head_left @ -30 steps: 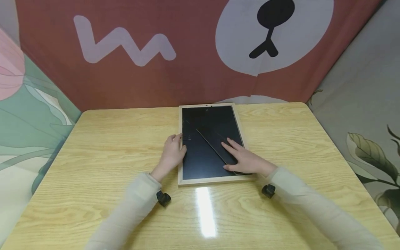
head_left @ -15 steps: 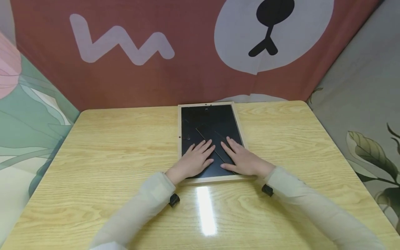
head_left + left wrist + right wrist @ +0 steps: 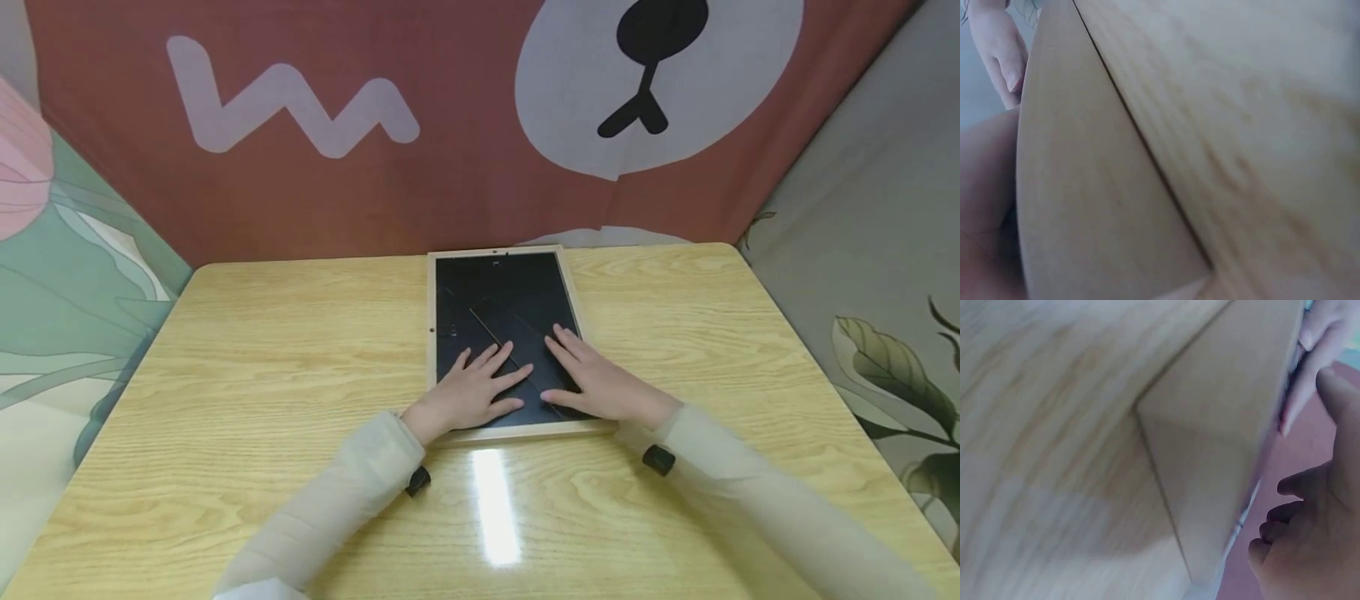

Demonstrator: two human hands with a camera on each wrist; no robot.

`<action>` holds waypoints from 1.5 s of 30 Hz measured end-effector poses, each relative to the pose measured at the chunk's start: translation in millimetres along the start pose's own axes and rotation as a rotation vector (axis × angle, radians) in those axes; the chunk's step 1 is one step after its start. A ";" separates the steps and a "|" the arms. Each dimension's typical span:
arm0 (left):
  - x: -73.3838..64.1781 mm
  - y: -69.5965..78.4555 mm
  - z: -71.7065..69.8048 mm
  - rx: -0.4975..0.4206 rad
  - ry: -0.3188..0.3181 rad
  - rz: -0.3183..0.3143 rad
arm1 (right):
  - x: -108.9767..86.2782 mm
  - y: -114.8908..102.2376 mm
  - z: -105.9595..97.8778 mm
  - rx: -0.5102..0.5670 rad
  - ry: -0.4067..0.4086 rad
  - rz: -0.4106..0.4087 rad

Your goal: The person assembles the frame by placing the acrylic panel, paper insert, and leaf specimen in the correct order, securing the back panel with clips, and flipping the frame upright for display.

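Head view: the black panel [image 3: 517, 283] lies within the pale wooden frame [image 3: 525, 431], flat on the table [image 3: 300, 350], with a strut [image 3: 525, 346] running diagonally across it. I judge the step in hand to be seating or smoothing this panel and strut. The left hand [image 3: 472, 392] is spread over the panel, fingers apart, its fingertips crossing the strut's edge. The right hand [image 3: 600, 379] extends over the right rail, thumb apart from the fingers, gripping nothing; I cannot confirm its contact. In my judgement the next move calls for even downward pressure, with the frame braced square. Clearance: the frame's far end meets the table's far edge, beside the red backdrop [image 3: 450, 200]; room for travel lies left, right and nearside.
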State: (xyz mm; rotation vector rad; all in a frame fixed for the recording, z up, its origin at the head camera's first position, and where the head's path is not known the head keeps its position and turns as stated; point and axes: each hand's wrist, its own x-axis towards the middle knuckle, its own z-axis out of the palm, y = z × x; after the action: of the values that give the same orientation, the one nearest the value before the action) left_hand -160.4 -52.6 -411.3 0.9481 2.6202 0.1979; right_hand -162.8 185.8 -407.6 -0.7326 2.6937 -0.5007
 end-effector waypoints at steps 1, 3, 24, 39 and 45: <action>0.0 -0.1 0.5 0.000 -0.005 -0.002 | -2.3 3.0 -2.1 -0.007 0.013 0.006; 0.1 -0.4 1.5 -0.007 -0.016 -0.004 | -7.5 10.9 -5.9 -0.017 0.038 0.019; -1.7 8.9 7.0 0.030 -0.061 0.004 | -36.7 27.3 5.3 -0.328 0.306 -0.156; -0.7 2.9 10.6 -0.035 -0.096 0.007 | -39.1 26.6 12.8 -0.194 0.245 -0.073; -0.3 3.3 11.1 -0.041 -0.096 0.010 | -40.3 26.4 11.6 -0.173 0.202 -0.057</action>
State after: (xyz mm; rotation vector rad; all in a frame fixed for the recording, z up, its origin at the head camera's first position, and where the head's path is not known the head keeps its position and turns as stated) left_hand -154.1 -50.1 -420.7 0.9339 2.5147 0.2032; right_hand -136.5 225.6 -420.7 -0.8493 2.9403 -0.3763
